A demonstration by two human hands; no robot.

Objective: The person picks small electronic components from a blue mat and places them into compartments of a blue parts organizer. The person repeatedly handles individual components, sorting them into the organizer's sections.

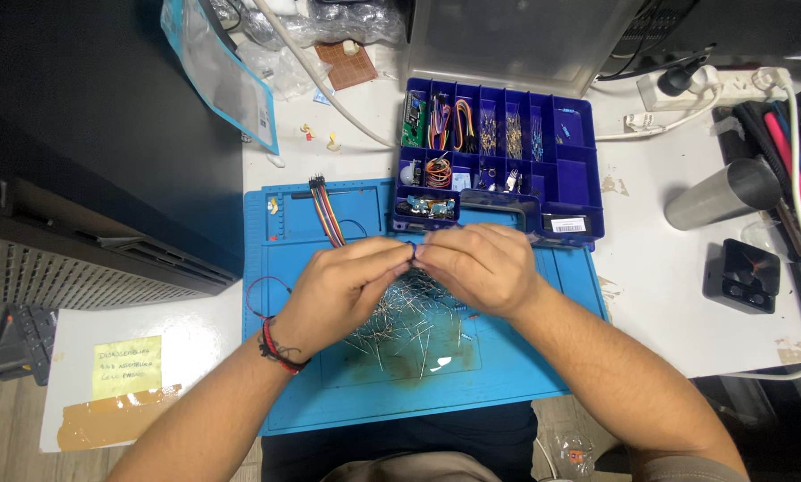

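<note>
Tiny wire parts point(415, 319) lie piled on the blue mat point(507, 375), near you. Your left hand point(342, 287) and right hand point(478, 266) pinch one together. They look light and bendy; hold the thin legs softly

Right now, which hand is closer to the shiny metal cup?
The right hand. It is over the blue mat, with the metal cup off to its right. The left hand sits farther away, on the other side of the right hand.

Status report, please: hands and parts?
Left hand and right hand pinch something small together, hidden by fingers. Wire-leaded parts heaped below on blue mat. Nothing obstructing.
</note>
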